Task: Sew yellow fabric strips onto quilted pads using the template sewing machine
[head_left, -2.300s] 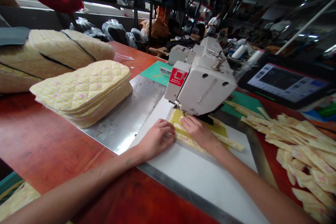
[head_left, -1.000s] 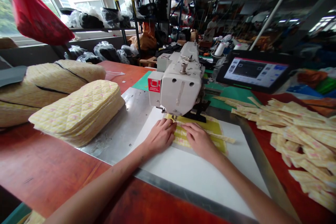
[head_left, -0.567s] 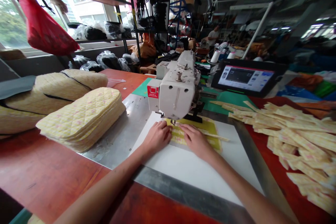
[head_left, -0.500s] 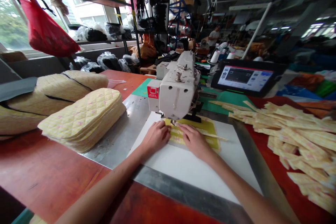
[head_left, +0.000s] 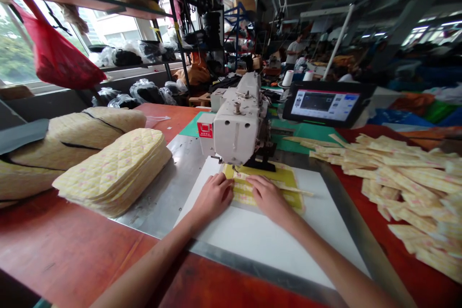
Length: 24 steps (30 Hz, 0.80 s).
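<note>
The machine [head_left: 236, 137] hides part of the template [head_left: 285, 175], where the strip [head_left: 296, 190] runs partly covered by the right hand [head_left: 269, 197], while the left hand [head_left: 215, 195] curls at the edge, either's grip impossible to tell.

To your left, the pad stack [head_left: 111, 168] rests partly on the metal plate [head_left: 168, 197], a bundle [head_left: 90, 127] behind it. Ahead, the panel [head_left: 287, 176] lies below the sewing head [head_left: 236, 134]; right, the strip pile [head_left: 407, 183], the monitor [head_left: 321, 102] behind.

2 hands [head_left: 214, 197] at yellow panel [head_left: 286, 176] (sewing machine [head_left: 234, 137] just beyond).
</note>
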{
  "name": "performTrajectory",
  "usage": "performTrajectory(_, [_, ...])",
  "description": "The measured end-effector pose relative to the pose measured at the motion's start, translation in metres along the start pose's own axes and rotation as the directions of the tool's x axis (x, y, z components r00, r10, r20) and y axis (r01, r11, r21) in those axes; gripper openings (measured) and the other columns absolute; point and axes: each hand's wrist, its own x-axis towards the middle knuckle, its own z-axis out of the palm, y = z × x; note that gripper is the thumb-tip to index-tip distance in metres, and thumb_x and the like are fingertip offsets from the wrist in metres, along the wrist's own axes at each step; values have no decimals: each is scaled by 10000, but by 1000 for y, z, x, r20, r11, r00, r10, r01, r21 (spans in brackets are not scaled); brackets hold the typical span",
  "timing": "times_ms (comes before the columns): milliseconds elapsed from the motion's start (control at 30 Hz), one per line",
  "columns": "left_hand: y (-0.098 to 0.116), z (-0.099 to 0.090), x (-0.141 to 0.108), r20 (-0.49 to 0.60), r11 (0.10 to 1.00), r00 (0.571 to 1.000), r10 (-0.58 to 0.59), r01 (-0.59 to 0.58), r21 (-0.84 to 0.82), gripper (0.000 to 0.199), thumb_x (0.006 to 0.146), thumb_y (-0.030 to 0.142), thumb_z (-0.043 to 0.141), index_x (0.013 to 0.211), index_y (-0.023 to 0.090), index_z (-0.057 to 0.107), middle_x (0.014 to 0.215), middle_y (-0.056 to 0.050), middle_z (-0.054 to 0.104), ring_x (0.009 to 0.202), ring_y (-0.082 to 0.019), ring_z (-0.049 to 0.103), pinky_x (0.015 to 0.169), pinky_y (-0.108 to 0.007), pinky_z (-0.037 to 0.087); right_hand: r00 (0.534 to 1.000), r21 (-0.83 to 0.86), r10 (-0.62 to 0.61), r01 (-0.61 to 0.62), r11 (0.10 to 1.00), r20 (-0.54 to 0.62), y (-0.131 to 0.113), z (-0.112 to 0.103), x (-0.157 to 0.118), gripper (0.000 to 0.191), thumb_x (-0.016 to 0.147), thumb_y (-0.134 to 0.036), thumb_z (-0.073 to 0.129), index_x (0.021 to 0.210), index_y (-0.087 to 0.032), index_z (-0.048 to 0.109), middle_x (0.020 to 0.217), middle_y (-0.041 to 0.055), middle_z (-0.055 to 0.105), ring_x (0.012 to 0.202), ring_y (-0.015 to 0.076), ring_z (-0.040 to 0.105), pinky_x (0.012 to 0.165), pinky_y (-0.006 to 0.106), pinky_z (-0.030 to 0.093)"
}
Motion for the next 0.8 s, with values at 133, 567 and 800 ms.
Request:
performTrajectory(133, [6, 4, 3, -6, 1000, 1000, 7, -7, 2, 272, 939, 163, 541, 1161, 176, 699, 978, -92, 635, 904, -242, 613, 824, -406, 508, 1000, -18, -16, 16, 1000, -2, 3, -5, -3, 432, 951, -45, 425, 1258, -205, 684, 1267, 92, 693, 1180, 238, 655, 1058, 447, 555])
performTrajectory(567, [14, -3, -14, -26, 999, 1000, -7, 6, -48, 356, 952, 187, 505, 1305, 207, 553, 1031, -100, 649, 924, -249, 614, 832, -417, 532, 996, -389, -49, 75, 918, 77, 37, -54, -23, 410, 800, 91, 540, 1056, -196, 680, 1022, 87, 688, 950, 274, 645, 819, 397, 544])
performTrajectory(800, [47, -40, -49, 31, 986, 999, -22, 26, -162, 277, 846, 156, 524, 1116, 211, 500, 1383, -171, 497, 1300, -347, 483, 1093, -610, 436, 982, -569, -139, 189, 800, 131, 26, -66, -30, 278, 894, 14, 560, 1067, -155, 697, 1004, 123, 707, 870, 303, 623, 772, 421, 495])
